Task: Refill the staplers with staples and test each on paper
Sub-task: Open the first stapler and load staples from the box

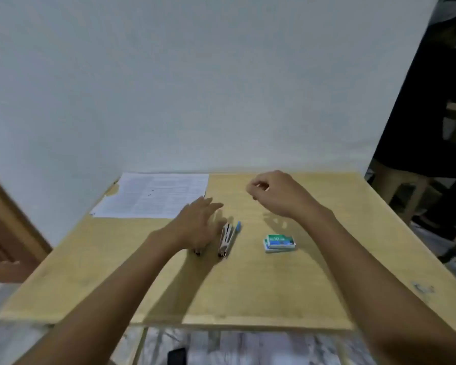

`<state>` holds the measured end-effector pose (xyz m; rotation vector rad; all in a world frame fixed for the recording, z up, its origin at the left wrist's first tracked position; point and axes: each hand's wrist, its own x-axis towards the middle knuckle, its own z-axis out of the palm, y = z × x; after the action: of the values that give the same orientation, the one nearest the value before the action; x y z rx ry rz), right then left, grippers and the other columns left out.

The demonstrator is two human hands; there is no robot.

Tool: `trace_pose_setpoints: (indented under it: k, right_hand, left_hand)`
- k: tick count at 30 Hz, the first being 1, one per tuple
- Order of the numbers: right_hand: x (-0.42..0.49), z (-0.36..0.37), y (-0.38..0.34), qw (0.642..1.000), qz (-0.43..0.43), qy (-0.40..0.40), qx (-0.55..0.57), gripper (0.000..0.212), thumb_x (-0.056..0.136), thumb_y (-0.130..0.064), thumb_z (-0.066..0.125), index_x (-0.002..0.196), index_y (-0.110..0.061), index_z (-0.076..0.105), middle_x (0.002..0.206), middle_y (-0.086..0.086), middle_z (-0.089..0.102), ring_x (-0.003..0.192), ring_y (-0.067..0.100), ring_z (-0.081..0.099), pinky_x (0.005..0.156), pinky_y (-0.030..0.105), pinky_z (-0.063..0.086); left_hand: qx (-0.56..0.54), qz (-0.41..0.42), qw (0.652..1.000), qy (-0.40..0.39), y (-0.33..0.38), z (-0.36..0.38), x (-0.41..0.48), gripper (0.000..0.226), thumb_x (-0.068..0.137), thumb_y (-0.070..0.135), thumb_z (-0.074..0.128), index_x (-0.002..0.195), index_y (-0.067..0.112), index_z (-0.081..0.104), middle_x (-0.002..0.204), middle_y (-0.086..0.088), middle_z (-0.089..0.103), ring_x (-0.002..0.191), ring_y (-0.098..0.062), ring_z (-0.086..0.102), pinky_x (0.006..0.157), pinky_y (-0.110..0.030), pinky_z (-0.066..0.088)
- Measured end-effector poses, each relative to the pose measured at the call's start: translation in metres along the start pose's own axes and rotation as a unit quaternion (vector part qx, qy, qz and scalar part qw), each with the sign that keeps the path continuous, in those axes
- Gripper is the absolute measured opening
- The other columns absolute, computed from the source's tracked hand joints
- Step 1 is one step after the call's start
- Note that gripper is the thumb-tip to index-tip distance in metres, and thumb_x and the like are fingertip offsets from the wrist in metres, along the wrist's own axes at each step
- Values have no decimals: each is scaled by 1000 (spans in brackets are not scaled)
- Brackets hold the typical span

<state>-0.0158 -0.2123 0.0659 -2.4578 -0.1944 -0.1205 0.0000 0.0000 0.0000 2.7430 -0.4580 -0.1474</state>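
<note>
My left hand (199, 223) is flat with fingers spread, just beside the opened blue-and-silver metal stapler (228, 239) on the tan wooden counter (248, 291). My right hand (273, 193) is raised and curled; can't tell if it's pinching anything. I should steady the stapler and seat the strip straight.

1. A plain indoor room, more like a home than a shop or lab: a light wooden counter (274, 285) stands against a bare white wall (195, 75).
2. A brown wooden door (8, 233) is at the left, with a marbled floor (261, 346) below.
3. Wooden furniture legs (395, 185) stand in the dim right side.
4. Desk things lie on the counter: printed paper (156, 194), a stapler (227, 239) and staple boxes (279, 242).
</note>
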Motion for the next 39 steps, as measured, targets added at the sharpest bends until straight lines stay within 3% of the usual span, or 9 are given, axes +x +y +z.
trace_pose_setpoints:
  k: [7, 10, 15, 17, 20, 22, 25, 31, 39]
  right_hand:
    - [-25, 78, -26, 983, 144, -27, -114, 16, 90, -23, 51, 78, -12, 49, 86, 6, 59, 78, 29, 52, 65, 30, 36]
    - [-23, 91, -24, 981, 177, -9, -74, 12, 89, -19, 52, 81, -11, 48, 101, 11, 65, 79, 30, 51, 67, 30, 36]
    - [-23, 102, -16, 977, 209, 51, -9, 28, 87, -16, 55, 62, -13, 41, 71, 7, 55, 63, 27, 48, 52, 29, 33]
    - [-28, 104, -16, 975, 200, 86, 47, 33, 88, -18, 54, 59, -13, 40, 60, 3, 48, 55, 26, 44, 46, 30, 30]
    - [-45, 106, -24, 968, 155, 152, 129, 25, 92, -24, 56, 69, -14, 59, 73, 3, 68, 71, 25, 64, 60, 32, 49]
    - [-59, 107, -29, 960, 125, 190, 162, 19, 93, -24, 58, 85, -12, 70, 82, 0, 73, 78, 17, 66, 67, 28, 51]
    - [-82, 102, -31, 941, 89, 219, 241, 13, 94, -23, 61, 91, -16, 71, 81, -7, 73, 76, 7, 67, 66, 18, 49]
    - [-115, 86, -23, 917, 49, 106, 382, 25, 99, -38, 53, 93, -24, 73, 82, 4, 72, 70, 7, 59, 62, 20, 41]
    - [-135, 80, -30, 903, 48, 186, 384, 26, 101, -31, 51, 90, -16, 69, 71, -4, 68, 64, 8, 60, 66, 34, 50]
  left_hand:
    - [22, -20, 1000, -1, -17, 43, -32, 54, 106, 41, 21, 157, 25, 14, 167, -1, -6, 152, -22, -10, 120, -51, 6]
    - [6, -19, 1000, 23, -15, 47, -35, 51, 107, 37, 19, 156, 24, 18, 167, -2, -3, 152, -22, -11, 119, -52, 2]
    - [-89, -30, 986, 135, -4, 51, -45, 45, 105, 40, 25, 144, 27, 43, 161, -2, 24, 151, -22, 6, 120, -47, 4]
    - [-131, -49, 973, 182, 10, 46, -53, 48, 99, 50, 28, 130, 28, 56, 141, 2, 49, 138, -23, 31, 113, -44, 22]
    - [-294, -20, 935, 195, 35, 28, -66, 44, 94, 54, 36, 94, 26, 70, 89, 11, 70, 93, -11, 60, 86, -33, 42]
    - [-386, -11, 901, 198, 43, 17, -72, 33, 98, 40, 51, 79, 24, 72, 70, 7, 71, 72, -8, 66, 72, -27, 47]
    - [-378, 13, 905, 195, 48, 5, -80, 35, 98, 33, 55, 74, 13, 70, 63, -2, 68, 62, -10, 62, 69, -30, 49]
    - [-387, 62, 910, 132, 58, -6, -96, 30, 102, 29, 50, 93, 17, 77, 81, 0, 74, 76, -15, 69, 75, -28, 57]
    - [-406, 60, 892, 192, 76, 3, -108, 28, 101, 29, 51, 89, 17, 72, 87, -2, 66, 82, -18, 65, 81, -42, 57]
